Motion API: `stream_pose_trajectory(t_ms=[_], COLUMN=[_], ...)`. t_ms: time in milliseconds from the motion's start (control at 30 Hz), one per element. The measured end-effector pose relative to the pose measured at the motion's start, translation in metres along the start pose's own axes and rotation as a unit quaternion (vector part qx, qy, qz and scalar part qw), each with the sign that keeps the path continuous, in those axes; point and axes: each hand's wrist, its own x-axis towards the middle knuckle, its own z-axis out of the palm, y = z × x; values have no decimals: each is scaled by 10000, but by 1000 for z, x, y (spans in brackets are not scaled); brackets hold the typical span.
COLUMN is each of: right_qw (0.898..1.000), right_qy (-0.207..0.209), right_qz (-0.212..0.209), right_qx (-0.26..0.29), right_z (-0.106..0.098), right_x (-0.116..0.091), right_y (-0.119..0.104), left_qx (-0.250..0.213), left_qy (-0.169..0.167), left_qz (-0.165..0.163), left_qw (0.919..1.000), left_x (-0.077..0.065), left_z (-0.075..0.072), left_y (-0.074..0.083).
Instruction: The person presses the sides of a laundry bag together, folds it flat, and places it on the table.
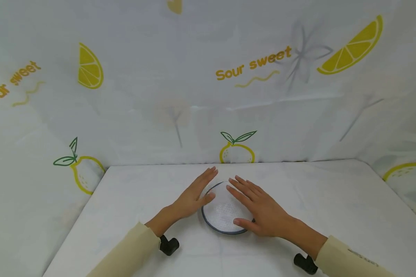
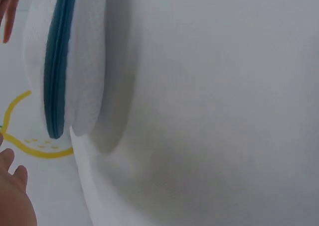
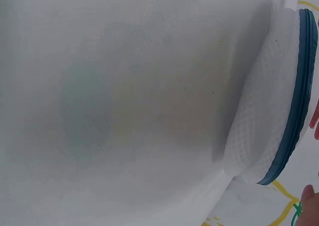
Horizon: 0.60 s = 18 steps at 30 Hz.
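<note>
A round white mesh laundry bag (image 1: 225, 217) with a dark blue zipper round its rim lies on the white table. In the left wrist view its blue zipper (image 2: 59, 66) runs along the side, and in the right wrist view the zipper (image 3: 297, 101) curves round the far side. My left hand (image 1: 191, 198) is at the bag's left edge, fingers extended forward and thumb over the mesh. On the other side, my right hand (image 1: 263, 211) overlaps the bag's right edge with fingers straight and spread. Neither hand grips it.
A white table (image 1: 131, 192) reaches back to a white cloth wall (image 1: 138, 96) printed with lemons and lettering. Black wrist mounts (image 1: 168, 245) sit under both forearms, beside the beige sleeves (image 1: 131, 248).
</note>
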Motion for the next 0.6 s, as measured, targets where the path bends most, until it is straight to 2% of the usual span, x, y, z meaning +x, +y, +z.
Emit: stream_pose_trajectory(t_ms=[100,233,400,500,600], right_qw=[9982,9931,9896,9875,9845], right_qy=[-43,-243,-437,-537,-630], right_qz=[603,1143,1371,1485,1635], right_qx=[62,102,88,21,-29], right_z=[5,17,31,37,39], right_x=[-3,-2,2,2,2], right_y=[0,0,-2,-4,-6], left_qx=[546,1239,1628,1791,1778], left_qy=[-203,-567,-888,-920,-909], left_qz=[5,-28,-86,-60,-85], left_qw=[9983,9907,9826,9795,9798], left_x=[-5,-8,-9,-8,-7], left_z=[11,25,35,40,44], left_y=[4,4,5,5,5])
